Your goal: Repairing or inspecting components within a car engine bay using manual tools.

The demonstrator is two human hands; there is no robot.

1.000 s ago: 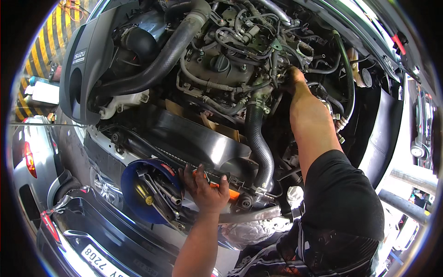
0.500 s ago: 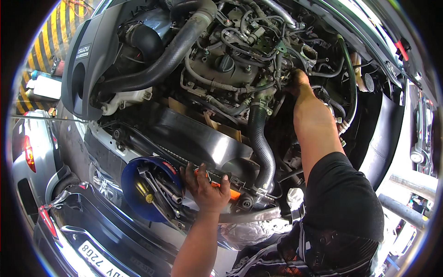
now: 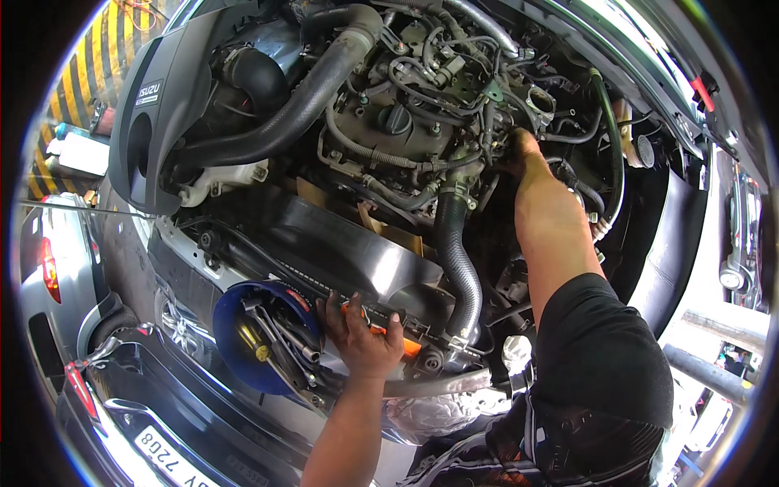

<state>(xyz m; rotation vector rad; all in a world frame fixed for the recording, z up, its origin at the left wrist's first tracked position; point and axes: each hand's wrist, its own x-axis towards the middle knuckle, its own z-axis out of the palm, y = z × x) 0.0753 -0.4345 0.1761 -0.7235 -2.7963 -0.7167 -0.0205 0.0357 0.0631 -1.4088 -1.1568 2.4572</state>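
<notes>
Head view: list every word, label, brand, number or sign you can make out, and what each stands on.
I won't copy any wording or numbers; this is where they stand:
Grey engine cover: a small label with clear lettering.
White number plate on the dark car: large characters, partly cut off at the picture's edge.
Dark car's rear, beside the plate: faint lettering, too dim to read.
Blue bowl: red label, too small to read.

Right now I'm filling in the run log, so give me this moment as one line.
left hand: over orange object, partly covering it | right hand: at engine, fingertips hidden | nearby: blue bowl holding tools
</notes>
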